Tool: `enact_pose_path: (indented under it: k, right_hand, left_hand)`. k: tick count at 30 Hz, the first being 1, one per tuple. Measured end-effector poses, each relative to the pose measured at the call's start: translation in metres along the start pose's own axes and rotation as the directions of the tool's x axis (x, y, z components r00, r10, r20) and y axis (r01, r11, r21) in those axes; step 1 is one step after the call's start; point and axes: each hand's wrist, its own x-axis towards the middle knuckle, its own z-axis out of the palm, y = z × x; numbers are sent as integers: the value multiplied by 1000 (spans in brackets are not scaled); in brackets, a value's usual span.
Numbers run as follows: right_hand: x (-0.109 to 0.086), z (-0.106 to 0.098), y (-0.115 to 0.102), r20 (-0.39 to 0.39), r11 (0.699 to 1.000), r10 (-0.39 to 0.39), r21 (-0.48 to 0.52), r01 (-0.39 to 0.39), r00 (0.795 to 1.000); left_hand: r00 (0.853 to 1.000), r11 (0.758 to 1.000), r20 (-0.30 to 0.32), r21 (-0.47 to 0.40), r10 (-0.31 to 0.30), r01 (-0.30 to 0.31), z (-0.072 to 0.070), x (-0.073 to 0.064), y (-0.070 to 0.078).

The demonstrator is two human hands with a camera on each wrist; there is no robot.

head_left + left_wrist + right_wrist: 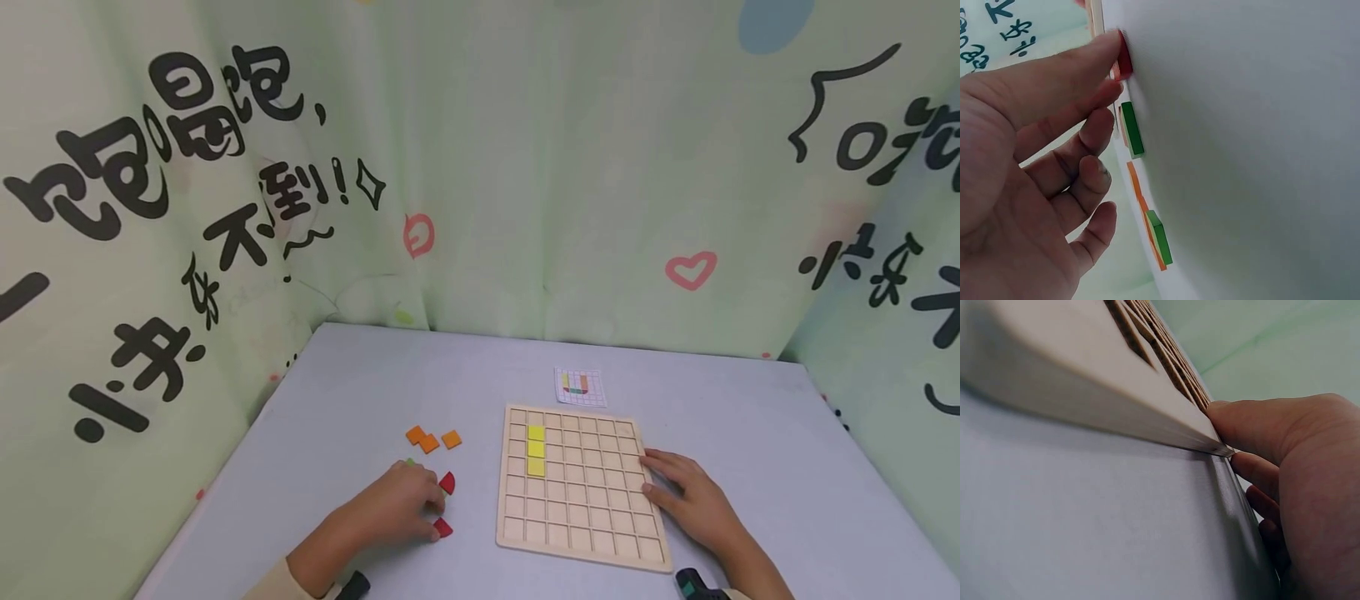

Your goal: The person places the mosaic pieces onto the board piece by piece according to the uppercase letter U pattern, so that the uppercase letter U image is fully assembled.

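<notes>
My left hand is low over the table, left of the board. Its thumb tip meets a small red piece, with the index fingertip close by and the other fingers loosely bent. In the left wrist view, two green pieces lie beside those fingers. A second red piece sits just past the fingertips in the head view. My right hand rests on the table, fingers extended, thumb and fingertips touching the right edge of a wooden grid board. Three yellow squares fill a column of its cells at upper left.
Several orange squares lie beyond my left hand. A small printed pattern card is behind the board, showing a coloured U shape on a grid. Curtains with writing surround the white table.
</notes>
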Motion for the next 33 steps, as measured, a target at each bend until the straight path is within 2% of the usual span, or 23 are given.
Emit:
enact_pose_path:
  k: [7, 11, 14, 16, 23, 27, 33]
  right_hand:
    - [1, -1, -2, 0, 1000, -10, -3, 10, 1000]
    - [1, -2, -3, 2, 1000, -1, 3, 1, 1000]
    - [1, -2, -3, 1, 1000, 4, 1, -4, 1000]
    - [1, -2, -3, 0, 1000, 7, -3, -7, 1000]
    - [2, -1, -2, 4, 1000, 13, 0, -13, 1000]
    - [2, 0, -2, 3, 1000, 9, 0, -9, 1000]
    - [1, 2, -1, -4, 1000, 14, -8, -14, 1000]
  left_hand:
    - [998, 997, -4, 31, 70, -70, 1, 4, 5]
    - [1000, 999, 8, 30, 19, -19, -3, 5, 11]
    - [999, 999, 2, 21, -39, 39, -7, 4, 13]
    - [998, 998, -7, 14, -56, 56, -8, 4, 13]
    - [1000, 999, -12, 46, -6, 6, -6, 9, 13]
    - [1000, 999, -6, 43, -12, 12, -2, 15, 13]
    - [999, 1000, -47, -3, -12, 12, 2, 24, 14]
